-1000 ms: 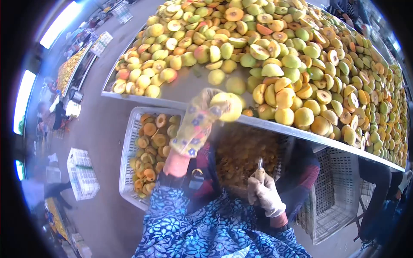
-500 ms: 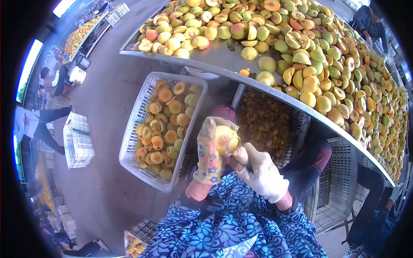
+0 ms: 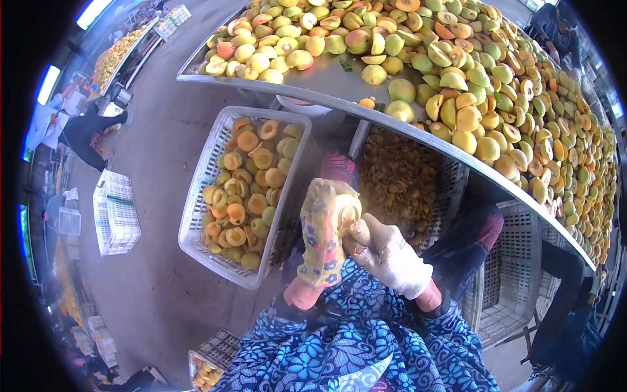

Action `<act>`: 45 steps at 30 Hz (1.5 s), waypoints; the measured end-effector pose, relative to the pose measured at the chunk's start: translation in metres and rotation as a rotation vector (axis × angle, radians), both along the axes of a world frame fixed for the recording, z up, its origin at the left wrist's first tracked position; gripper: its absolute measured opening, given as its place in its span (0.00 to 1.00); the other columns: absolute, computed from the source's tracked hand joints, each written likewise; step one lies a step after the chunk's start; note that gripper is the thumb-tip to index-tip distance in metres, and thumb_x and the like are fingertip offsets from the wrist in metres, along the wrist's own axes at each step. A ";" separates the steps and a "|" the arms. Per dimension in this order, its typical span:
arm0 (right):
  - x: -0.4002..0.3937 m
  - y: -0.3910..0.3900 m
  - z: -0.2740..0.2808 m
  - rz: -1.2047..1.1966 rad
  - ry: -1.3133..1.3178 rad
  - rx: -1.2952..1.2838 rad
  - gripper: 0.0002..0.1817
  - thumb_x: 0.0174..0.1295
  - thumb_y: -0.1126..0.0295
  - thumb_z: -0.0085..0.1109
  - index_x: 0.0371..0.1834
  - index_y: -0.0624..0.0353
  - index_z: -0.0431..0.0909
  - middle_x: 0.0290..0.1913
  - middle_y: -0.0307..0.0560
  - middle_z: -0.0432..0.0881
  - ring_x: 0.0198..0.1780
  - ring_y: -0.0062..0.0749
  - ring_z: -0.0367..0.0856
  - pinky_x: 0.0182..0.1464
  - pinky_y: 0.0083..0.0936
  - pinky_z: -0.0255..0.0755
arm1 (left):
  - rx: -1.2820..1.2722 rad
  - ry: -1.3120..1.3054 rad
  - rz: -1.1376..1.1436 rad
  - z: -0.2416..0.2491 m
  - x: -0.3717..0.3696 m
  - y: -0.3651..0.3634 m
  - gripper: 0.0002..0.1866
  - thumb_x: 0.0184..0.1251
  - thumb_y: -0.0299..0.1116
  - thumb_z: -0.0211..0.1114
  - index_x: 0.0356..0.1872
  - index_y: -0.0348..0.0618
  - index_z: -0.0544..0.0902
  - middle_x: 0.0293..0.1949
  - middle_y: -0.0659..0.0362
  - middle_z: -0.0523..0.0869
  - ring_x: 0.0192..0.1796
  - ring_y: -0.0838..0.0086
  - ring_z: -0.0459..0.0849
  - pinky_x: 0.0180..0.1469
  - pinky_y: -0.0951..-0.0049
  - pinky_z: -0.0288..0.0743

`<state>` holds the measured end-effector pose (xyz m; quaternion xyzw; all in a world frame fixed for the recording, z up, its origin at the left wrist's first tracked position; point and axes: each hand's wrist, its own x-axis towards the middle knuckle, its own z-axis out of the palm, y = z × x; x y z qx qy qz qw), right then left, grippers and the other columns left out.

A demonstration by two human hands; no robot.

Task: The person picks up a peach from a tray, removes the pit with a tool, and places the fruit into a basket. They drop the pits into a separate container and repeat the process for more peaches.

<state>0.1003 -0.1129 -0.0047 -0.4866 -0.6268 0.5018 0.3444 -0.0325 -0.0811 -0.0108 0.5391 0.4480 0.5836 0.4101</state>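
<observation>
My left hand (image 3: pixel 319 238), in a yellowish flower-patterned glove, is closed around a halved peach (image 3: pixel 351 210) with its cut side turned to the right. A white glove covers my right hand (image 3: pixel 401 264), which grips a pitting tool by its wooden handle (image 3: pixel 358 228). The tool's end lies against the cut face of the peach; its metal loop, visible earlier, is now mostly hidden. Both hands are close together above my lap. Beyond them, a crate holds brown pits and scraps (image 3: pixel 400 173).
A white crate (image 3: pixel 219 277) of pitted peach halves stands on the left. Across the back and right runs a metal table (image 3: pixel 307 98) heaped with halved peaches. Another crate (image 3: pixel 509 281) is at my right. On the left, a person (image 3: pixel 88 130) bends near stacked white crates (image 3: pixel 117 219).
My left hand has turned the peach so less of its cut face shows, and the tool sits closer in. At left, the walking person has moved farther back.
</observation>
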 end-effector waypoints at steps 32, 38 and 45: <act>0.038 -0.008 -0.021 -0.315 0.650 -0.380 0.10 0.68 0.66 0.58 0.46 0.60 0.76 0.25 0.36 0.74 0.22 0.15 0.73 0.25 0.14 0.68 | -0.503 -0.212 -0.473 0.005 -0.011 0.017 0.19 0.69 0.39 0.65 0.52 0.37 0.73 0.53 0.48 0.82 0.50 0.68 0.85 0.54 0.71 0.79; 0.029 -0.037 -0.012 -0.240 0.183 -0.051 0.13 0.67 0.66 0.61 0.46 0.63 0.75 0.30 0.53 0.80 0.30 0.36 0.80 0.37 0.32 0.73 | -0.225 -0.389 -0.508 -0.015 0.014 0.014 0.17 0.68 0.34 0.67 0.52 0.40 0.72 0.44 0.51 0.82 0.46 0.68 0.84 0.51 0.71 0.81; 0.029 -0.030 -0.021 -0.188 0.105 0.025 0.14 0.69 0.65 0.59 0.50 0.62 0.72 0.33 0.62 0.83 0.34 0.55 0.85 0.35 0.38 0.75 | -0.457 -0.520 -0.574 -0.013 0.023 0.003 0.24 0.78 0.46 0.55 0.59 0.32 0.75 0.53 0.49 0.84 0.52 0.68 0.85 0.54 0.71 0.81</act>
